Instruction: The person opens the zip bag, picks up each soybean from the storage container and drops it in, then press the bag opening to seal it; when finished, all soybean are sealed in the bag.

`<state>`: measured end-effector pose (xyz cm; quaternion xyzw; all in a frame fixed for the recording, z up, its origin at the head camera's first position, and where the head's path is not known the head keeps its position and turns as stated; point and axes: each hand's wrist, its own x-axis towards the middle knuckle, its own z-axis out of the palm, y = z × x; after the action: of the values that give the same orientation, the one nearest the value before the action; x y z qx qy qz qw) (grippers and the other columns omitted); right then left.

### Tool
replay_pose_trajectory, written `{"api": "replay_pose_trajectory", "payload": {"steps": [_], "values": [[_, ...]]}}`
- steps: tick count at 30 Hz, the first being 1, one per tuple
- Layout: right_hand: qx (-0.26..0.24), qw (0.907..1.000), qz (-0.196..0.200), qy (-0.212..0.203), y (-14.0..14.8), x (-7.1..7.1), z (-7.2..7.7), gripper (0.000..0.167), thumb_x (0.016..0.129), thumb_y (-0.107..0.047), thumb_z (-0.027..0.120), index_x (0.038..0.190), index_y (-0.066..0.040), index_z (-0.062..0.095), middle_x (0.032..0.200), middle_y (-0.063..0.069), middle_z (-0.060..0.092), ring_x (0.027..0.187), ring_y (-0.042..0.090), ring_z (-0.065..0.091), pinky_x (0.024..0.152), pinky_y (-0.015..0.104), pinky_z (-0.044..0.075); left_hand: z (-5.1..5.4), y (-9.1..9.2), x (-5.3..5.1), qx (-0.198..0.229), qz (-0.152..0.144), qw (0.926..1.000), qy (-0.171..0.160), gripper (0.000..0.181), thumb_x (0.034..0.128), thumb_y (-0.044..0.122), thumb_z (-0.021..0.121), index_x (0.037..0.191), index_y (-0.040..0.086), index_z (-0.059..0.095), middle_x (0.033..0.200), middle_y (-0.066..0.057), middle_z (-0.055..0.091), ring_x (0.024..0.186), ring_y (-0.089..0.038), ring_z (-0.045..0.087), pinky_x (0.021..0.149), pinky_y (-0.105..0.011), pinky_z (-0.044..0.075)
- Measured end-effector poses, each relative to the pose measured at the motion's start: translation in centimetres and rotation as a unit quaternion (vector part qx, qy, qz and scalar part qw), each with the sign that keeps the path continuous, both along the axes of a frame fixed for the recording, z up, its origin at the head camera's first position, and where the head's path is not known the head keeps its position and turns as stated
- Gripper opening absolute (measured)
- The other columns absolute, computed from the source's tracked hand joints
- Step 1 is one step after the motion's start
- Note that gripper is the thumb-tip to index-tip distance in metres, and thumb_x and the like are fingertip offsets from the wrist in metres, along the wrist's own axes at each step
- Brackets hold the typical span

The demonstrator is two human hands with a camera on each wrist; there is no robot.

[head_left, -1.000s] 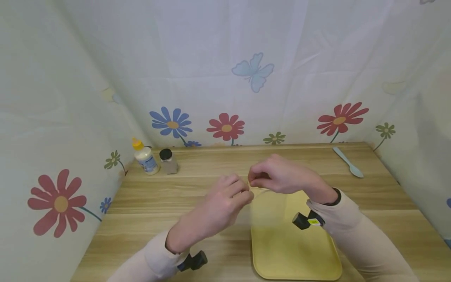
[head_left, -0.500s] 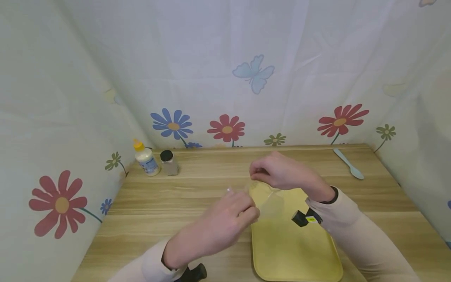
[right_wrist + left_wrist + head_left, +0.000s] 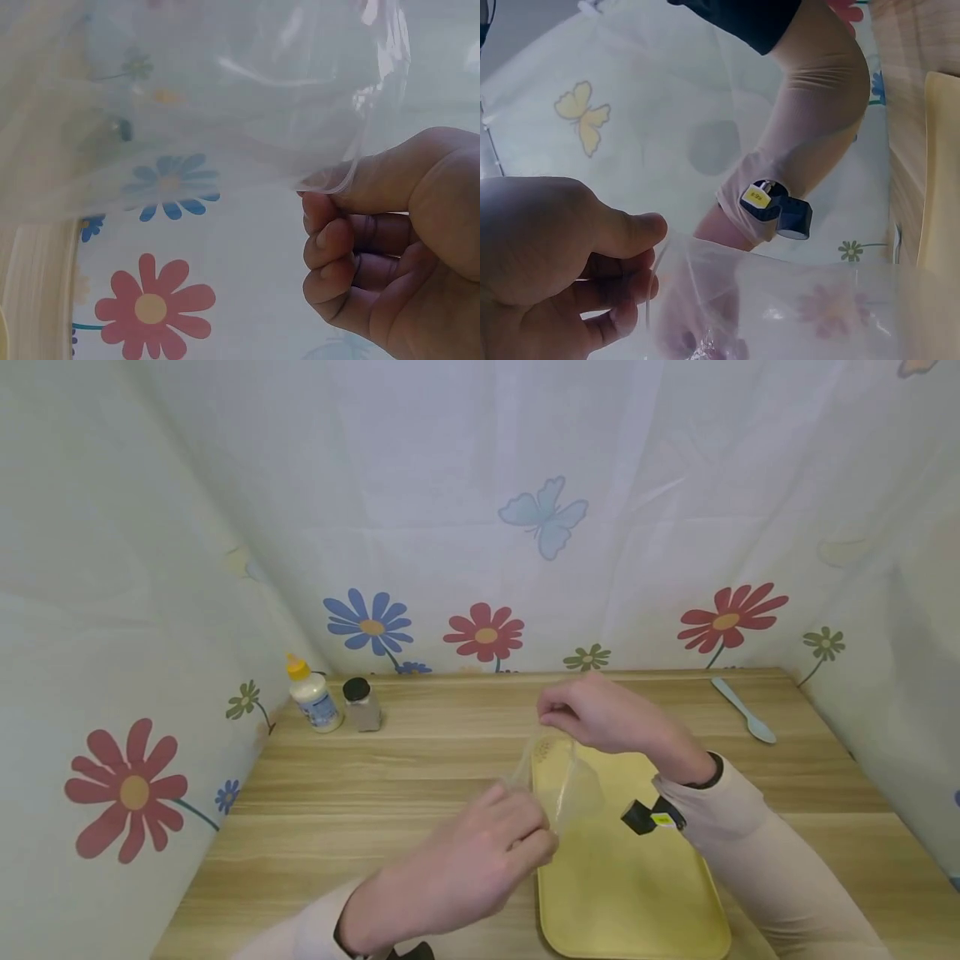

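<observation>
You have a clear plastic bag (image 3: 566, 785) stretched in the air between your two hands, and in the head view it overlaps the far left corner of the yellow tray (image 3: 630, 893). Your left hand (image 3: 480, 856) is the nearer and lower of the two, just left of the tray; the left wrist view shows its thumb and fingers pinching one edge of the bag. Your right hand (image 3: 603, 718) is higher and farther out, above the tray's far end, and pinches another part of the bag between thumb and forefinger, with the other fingers curled in beneath. The bag is thin enough that you can see the printed flowers through it; a few small brownish marks near its far end are too faint to make out.

The tray lies on the wooden table (image 3: 360, 818), toward your right. At the far left of the table, a white bottle (image 3: 318, 706) with a yellow cap stands just beside a small jar (image 3: 366, 712) with a black lid. A pale blue spoon (image 3: 744, 710) lies at the far right, well apart from both. Behind the table hangs a white curtain (image 3: 420, 468) with flowers and a butterfly.
</observation>
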<state>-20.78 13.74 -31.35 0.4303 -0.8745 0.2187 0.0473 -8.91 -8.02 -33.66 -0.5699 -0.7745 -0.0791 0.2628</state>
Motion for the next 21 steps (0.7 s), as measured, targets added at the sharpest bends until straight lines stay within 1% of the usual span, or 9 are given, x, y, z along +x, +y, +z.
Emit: {"api": "replay_pose_trajectory", "payload": {"steps": [2, 5, 9, 12, 17, 21], "values": [[-0.002, 1.0, -0.002, -0.001, 0.1, -0.02, 0.04, 0.011, 0.093, -0.011, 0.064, 0.083, -0.014, 0.066, 0.072, -0.007, 0.059, 0.061, 0.004, 0.049, 0.061, 0.022, 0.046, 0.08, -0.15, 0.22, -0.003, -0.002, 1.0, 0.008, 0.008, 0.09, 0.008, 0.06, 0.093, 0.014, 0.064, 0.088, 0.007, 0.054, 0.088, -0.011, 0.05, 0.08, -0.025, 0.038], [-0.004, 1.0, -0.001, -0.006, 0.24, -0.04, 0.13, 0.009, 0.093, -0.012, 0.064, 0.084, -0.014, 0.067, 0.073, -0.008, 0.06, 0.062, 0.003, 0.05, 0.062, 0.023, 0.047, 0.15, -0.3, 0.31, 0.007, -0.005, 0.9999, 0.008, 0.008, 0.0892, 0.008, 0.062, 0.094, 0.014, 0.065, 0.09, 0.006, 0.056, 0.089, -0.011, 0.053, 0.082, -0.025, 0.04], [-0.016, 0.9998, 0.006, -0.008, 0.46, -0.09, 0.26, 0.007, 0.092, -0.012, 0.066, 0.086, -0.014, 0.068, 0.076, -0.009, 0.062, 0.064, 0.003, 0.053, 0.062, 0.022, 0.049, 0.18, -0.36, 0.17, 0.031, 0.002, 0.9994, -0.018, 0.005, 0.0878, 0.011, 0.068, 0.093, 0.013, 0.068, 0.09, 0.006, 0.057, 0.09, -0.01, 0.056, 0.08, -0.023, 0.042], [-0.024, 0.9995, 0.017, -0.013, 0.64, -0.08, 0.36, 0.006, 0.092, -0.012, 0.066, 0.087, -0.015, 0.069, 0.078, -0.009, 0.064, 0.064, 0.002, 0.053, 0.062, 0.022, 0.049, 0.14, -0.38, 0.05, 0.045, 0.013, 0.9982, -0.037, 0.007, 0.086, 0.013, 0.072, 0.092, 0.013, 0.068, 0.089, 0.006, 0.057, 0.09, -0.01, 0.056, 0.079, -0.023, 0.042], [-0.022, 0.9987, 0.034, -0.032, 0.77, -0.01, 0.53, 0.007, 0.093, -0.013, 0.065, 0.088, -0.016, 0.069, 0.081, -0.009, 0.065, 0.068, 0.002, 0.055, 0.065, 0.022, 0.05, 0.04, -0.45, -0.19, 0.065, 0.029, 0.9961, -0.052, 0.008, 0.0857, 0.017, 0.073, 0.091, 0.014, 0.068, 0.09, 0.005, 0.059, 0.088, -0.01, 0.055, 0.079, -0.023, 0.042], [-0.015, 0.9976, 0.046, -0.05, 0.74, 0.11, 0.7, 0.008, 0.094, -0.014, 0.064, 0.088, -0.018, 0.068, 0.082, -0.011, 0.064, 0.071, 0.003, 0.055, 0.067, 0.023, 0.051, -0.08, -0.47, -0.47, 0.083, 0.035, 0.9935, -0.07, 0.008, 0.0856, 0.017, 0.073, 0.09, 0.013, 0.069, 0.09, 0.004, 0.061, 0.088, -0.011, 0.055, 0.079, -0.024, 0.044]]}}
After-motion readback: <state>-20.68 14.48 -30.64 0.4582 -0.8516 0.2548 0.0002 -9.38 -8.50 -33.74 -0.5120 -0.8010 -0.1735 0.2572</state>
